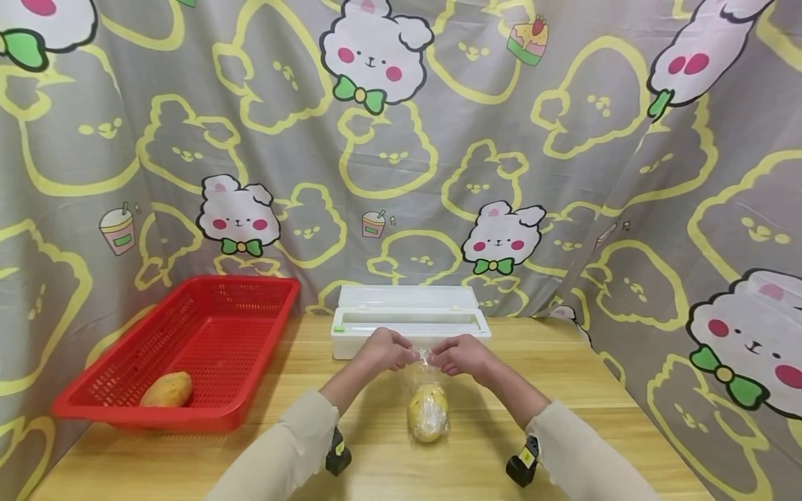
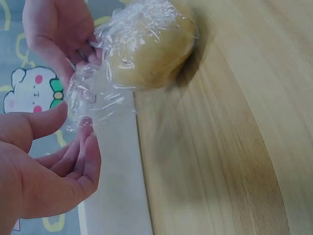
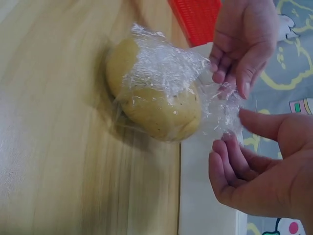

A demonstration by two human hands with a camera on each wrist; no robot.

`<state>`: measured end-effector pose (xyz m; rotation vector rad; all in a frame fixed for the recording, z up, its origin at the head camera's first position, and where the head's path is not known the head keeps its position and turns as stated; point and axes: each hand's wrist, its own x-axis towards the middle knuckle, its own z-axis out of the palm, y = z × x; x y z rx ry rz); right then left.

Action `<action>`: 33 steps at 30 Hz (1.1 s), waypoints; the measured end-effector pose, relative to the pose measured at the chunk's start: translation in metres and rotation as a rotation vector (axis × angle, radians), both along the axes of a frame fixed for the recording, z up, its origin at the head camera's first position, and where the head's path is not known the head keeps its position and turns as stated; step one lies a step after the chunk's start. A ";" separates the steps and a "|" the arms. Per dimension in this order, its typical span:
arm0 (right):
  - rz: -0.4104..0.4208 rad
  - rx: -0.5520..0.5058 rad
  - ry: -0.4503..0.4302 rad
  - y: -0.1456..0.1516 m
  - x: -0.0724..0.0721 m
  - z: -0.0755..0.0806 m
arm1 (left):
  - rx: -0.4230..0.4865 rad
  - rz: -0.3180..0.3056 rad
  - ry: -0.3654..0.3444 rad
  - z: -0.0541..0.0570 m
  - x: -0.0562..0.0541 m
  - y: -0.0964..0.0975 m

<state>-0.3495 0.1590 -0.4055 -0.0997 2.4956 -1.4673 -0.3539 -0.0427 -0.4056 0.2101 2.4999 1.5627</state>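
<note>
A yellow-brown potato (image 1: 429, 416) lies on the wooden table, wrapped in crinkled clear cling film (image 3: 166, 63). A loose end of the film (image 2: 88, 98) stretches away from the potato, toward the white box. My left hand (image 1: 390, 350) holds this end from the left, the film at its thumb and fingertips. On the other side my right hand (image 1: 462, 355) does the same, with the film between thumb and curled fingers. Both hands are close together, just beyond the potato. In the right wrist view, part of the potato's skin (image 3: 159, 111) shows through a single smooth layer.
Behind the hands stands a white cling film box (image 1: 410, 341), its lid (image 1: 407, 297) raised and a green piece at its left end. To the left a red plastic basket (image 1: 257, 362) holds another potato (image 1: 168, 390). A patterned curtain (image 1: 401, 167) hangs behind the wooden table (image 1: 564, 390).
</note>
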 end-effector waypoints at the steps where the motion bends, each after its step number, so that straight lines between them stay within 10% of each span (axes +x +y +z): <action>1: -0.003 0.013 0.020 -0.001 0.001 0.000 | -0.003 -0.007 0.005 0.000 0.001 0.000; 10: -0.023 0.123 0.241 -0.002 0.018 0.001 | -0.026 -0.056 0.102 0.005 0.017 0.006; 17: -0.001 0.036 0.193 0.001 0.027 0.003 | -0.011 -0.161 0.081 0.006 0.033 0.006; 27: 0.102 0.034 0.176 -0.002 0.037 0.003 | -0.292 -0.217 0.376 -0.013 0.054 0.014; 33: 0.162 0.036 0.166 -0.001 0.048 0.003 | -0.315 -0.204 0.412 -0.018 0.054 0.014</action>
